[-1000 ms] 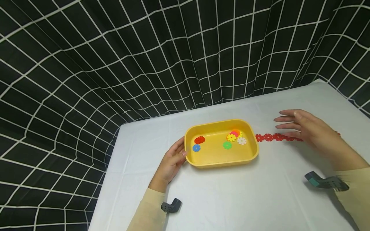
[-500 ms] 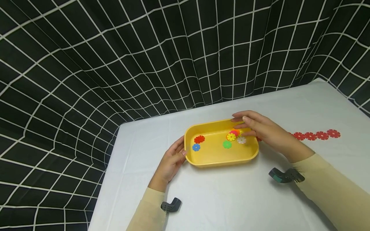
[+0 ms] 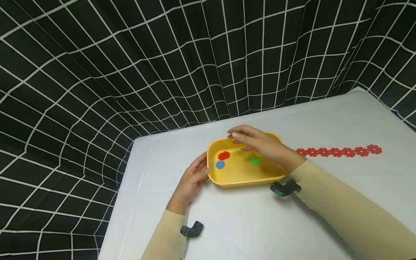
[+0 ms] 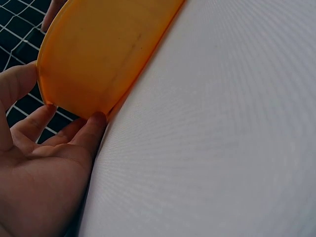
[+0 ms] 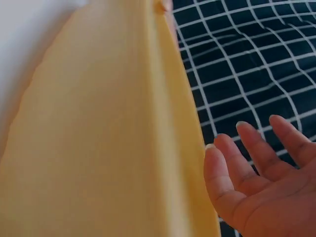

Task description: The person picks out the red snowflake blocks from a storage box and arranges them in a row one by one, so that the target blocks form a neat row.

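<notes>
My left hand [image 3: 191,179] grips the left end of a yellow plastic tray [image 3: 237,172], thumb at the rim. In the left wrist view the fingertips press against the end wall of the tray [image 4: 98,54]. My right hand [image 3: 261,142] hovers over the tray's right half, holding nothing; the right wrist view shows its fingers [image 5: 261,153] spread and slightly bent beside the rim. Inside the tray lie red notched discs [image 3: 224,155], a blue disc [image 3: 220,165] and a green disc [image 3: 255,161]. A yellow disc [image 3: 258,154] is partly hidden by my right hand.
A row of joined red notched discs [image 3: 337,152] lies on the white tablecloth [image 3: 227,220] right of the tray. Black cloth with a white grid [image 3: 195,65] hangs behind and left of the table. Dark wrist mounts [image 3: 192,229] sit on both sleeves.
My right hand has moved left from above the red disc row to over the tray, uncovering most of the row. The left hand and the tray stay where they were.
</notes>
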### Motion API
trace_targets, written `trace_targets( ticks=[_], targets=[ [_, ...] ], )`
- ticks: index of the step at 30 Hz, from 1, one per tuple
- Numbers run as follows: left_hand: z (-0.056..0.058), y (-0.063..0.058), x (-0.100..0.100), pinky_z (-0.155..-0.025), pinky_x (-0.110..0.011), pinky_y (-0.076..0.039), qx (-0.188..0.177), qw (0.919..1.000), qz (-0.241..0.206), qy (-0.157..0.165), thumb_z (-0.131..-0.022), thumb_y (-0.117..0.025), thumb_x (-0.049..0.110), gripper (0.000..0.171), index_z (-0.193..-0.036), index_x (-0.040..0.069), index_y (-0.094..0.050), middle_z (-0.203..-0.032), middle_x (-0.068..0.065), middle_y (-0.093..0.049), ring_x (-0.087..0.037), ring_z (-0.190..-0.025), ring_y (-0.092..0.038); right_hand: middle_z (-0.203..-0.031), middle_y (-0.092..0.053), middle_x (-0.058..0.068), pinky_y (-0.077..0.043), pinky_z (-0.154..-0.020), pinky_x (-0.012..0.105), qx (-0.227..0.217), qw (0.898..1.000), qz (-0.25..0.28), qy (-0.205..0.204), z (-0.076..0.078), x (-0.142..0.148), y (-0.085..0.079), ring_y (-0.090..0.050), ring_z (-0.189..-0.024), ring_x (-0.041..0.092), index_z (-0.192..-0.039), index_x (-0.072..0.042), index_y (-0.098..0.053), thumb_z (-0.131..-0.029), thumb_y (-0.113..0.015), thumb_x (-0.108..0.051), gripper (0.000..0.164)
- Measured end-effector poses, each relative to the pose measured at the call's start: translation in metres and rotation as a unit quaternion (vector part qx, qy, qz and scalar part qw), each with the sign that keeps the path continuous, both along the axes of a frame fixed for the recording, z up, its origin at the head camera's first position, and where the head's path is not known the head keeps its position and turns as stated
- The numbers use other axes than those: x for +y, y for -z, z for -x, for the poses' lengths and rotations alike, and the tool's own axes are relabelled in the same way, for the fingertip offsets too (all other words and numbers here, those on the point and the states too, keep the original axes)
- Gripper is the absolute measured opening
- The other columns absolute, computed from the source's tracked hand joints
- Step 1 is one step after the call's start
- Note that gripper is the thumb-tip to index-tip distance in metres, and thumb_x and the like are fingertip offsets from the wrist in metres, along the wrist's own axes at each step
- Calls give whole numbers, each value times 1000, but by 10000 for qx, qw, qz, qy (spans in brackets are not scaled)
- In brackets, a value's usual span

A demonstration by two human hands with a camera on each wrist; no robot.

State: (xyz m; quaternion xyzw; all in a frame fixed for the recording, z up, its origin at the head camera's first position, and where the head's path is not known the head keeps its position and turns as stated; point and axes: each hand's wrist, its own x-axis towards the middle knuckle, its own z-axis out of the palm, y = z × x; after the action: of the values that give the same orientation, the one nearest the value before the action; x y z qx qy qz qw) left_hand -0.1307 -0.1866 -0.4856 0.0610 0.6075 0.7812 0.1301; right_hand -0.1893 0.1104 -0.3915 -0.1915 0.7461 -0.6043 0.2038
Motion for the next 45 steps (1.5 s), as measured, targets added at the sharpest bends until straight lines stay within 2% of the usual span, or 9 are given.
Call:
trace_targets(
  ticks=[10, 15, 19, 23, 26, 30, 34, 40, 45],
  targets=[
    [1, 0, -1, -119, -39, -44, 100, 9998, 103, 148, -109, -57, -3, 59, -166, 9, -45, -168, -8, -45, -24, -153, -43, -156, -56, 9, -48, -115, 58, -371, 9990, -185, -164, 13, -37, 19, -54, -141, 40, -155, -13, -56, -109, -60, -58, 65],
    [1, 1, -2, -120, -39, -43, 95, 9998, 26, 182, -109, -56, -3, 60, -167, 8, -42, -169, -9, -43, -26, -155, -41, -151, -61, 9, -46, -116, 57, -268, 9975, -489, -427, 17, -43, 37, -58, -136, 34, -156, -9, -57, -108, -67, -46, 61],
    [1, 0, -2, -119, -39, -44, 47, 9999, -31, 134, -108, -57, -4, 61, -167, 6, -42, -169, -10, -43, -27, -155, -41, -146, -65, 13, -41, -121, 53, 196, 9934, -933, -643, 17, -43, 48, -59, -135, 33, -153, -2, -58, -105, -74, -25, 56],
    [1, 0, -2, -119, -39, -44, 58, 9999, -12, 152, -108, -58, -4, 62, -167, 5, -41, -170, -12, -41, -29, -155, -39, -134, -68, 9, -42, -121, 49, 1094, 9773, -1691, -663, 15, -44, 54, -58, -131, 31, -141, -1, -67, -101, -76, -5, 42],
    [1, 0, -2, -118, -39, -44, 57, 9999, 33, 147, -108, -58, -3, 62, -167, 5, -40, -170, -13, -40, -29, -156, -39, -121, -68, 6, -48, -114, 45, 1621, 9637, -2030, -610, 15, -45, 57, -58, -119, 28, -127, -3, -73, -97, -79, 1, 31],
    [0, 0, -1, -118, -38, -44, 21, 9999, 56, 118, -108, -59, -3, 63, -167, 5, -40, -170, -13, -40, -29, -156, -38, -110, -65, 4, -52, -102, 41, 1796, 9587, -2128, -586, 14, -45, 58, -57, -108, 27, -116, -6, -75, -95, -81, 3, 23],
    [0, -1, -1, -118, -38, -44, 8, 9999, 72, 98, -108, -59, -3, 63, -168, 5, -40, -171, -12, -40, -29, -156, -38, -106, -65, 4, -52, -97, 41, 1675, 9620, -2077, -583, 15, -45, 56, -56, -104, 27, -110, -8, -75, -96, -78, 5, 20],
    [0, 0, 0, -118, -39, -45, -49, 10000, 52, 32, -108, -59, -3, 61, -166, 8, -44, -168, -9, -45, -26, -154, -42, -103, -69, 5, -55, -94, 40, 1234, 9786, -1604, -383, 15, -42, 52, -61, -100, 27, -108, -7, -74, -98, -75, 4, 15],
    [1, 0, 0, -118, -40, -45, -32, 10000, 28, 60, -108, -58, -4, 60, -165, 8, -45, -167, -9, -46, -25, -153, -44, -102, -67, 8, -58, -79, 36, 900, 9882, -1227, -166, 16, -41, 48, -61, -91, 28, -110, -4, -71, -99, -76, 2, 14]
  ],
)
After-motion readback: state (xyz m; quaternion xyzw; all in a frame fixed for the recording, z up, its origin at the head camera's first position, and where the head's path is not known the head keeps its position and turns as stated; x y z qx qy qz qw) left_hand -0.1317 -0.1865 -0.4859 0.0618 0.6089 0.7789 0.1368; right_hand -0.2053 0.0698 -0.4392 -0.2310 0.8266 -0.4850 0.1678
